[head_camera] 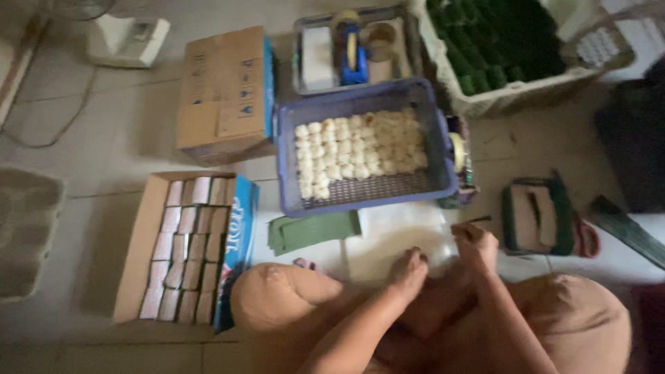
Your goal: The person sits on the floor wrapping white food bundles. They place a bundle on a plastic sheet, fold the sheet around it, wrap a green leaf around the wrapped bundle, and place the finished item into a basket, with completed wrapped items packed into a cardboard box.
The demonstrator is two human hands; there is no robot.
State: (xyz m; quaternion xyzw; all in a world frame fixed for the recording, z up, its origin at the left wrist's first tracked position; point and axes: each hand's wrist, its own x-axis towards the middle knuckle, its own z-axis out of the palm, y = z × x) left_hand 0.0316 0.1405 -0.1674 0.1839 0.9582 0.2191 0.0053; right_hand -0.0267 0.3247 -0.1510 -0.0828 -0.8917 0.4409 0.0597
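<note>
knees, both hands (443, 256) close together, maybe pinching something thin, blue basket (287, 166) edge just beyond

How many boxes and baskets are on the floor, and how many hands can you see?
Cardboard boxes: 2, a shut one and an open one full of small packets
Plastic baskets: 3, a blue one with pale round pieces, a grey one with tape, a whitish one with green things
Hands: 2, left hand and right hand
Total: 7
</note>
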